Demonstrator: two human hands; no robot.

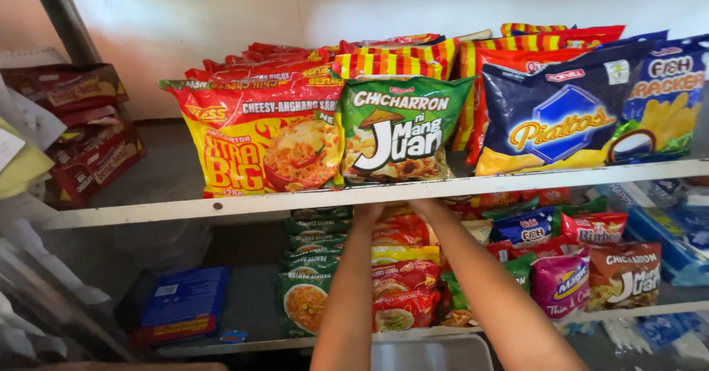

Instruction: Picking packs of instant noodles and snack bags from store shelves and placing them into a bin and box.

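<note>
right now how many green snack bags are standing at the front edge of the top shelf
1: the green snack bag stands mid-shelf between the red-and-yellow noodle pack and the dark blue chip bag. More may hide behind it.

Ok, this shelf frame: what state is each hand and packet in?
left hand: raised to the shelf edge, fingers hidden behind it, grip cannot be told
right hand: raised beside it, fingers hidden too
green snack bag: upright, sealed, at the front edge
yellow-red noodle pack: upright, sealed, leaning back
dark blue chip bag: upright, sealed
blue box: lying flat, closed
</note>
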